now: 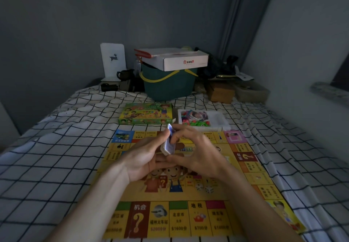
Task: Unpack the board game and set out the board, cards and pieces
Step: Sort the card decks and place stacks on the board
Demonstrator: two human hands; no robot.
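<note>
While one board point(188, 209) lies flat, left hand point(145, 158) and right hand point(196, 154) fingers point(175, 137) pinch one card deck point(168, 143).

The yellow board point(188, 194) lies unfolded on the bed. A blue-backed card stack point(169, 141) stands upright above it. The green box point(146, 113) and the white tray point(204, 119) of pieces sit just beyond.

Both hands point(171, 156) together, fingers curled.

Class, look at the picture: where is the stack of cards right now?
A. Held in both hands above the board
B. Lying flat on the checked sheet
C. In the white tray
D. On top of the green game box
A: both the left hand and the right hand grip the cards over the board.
</note>
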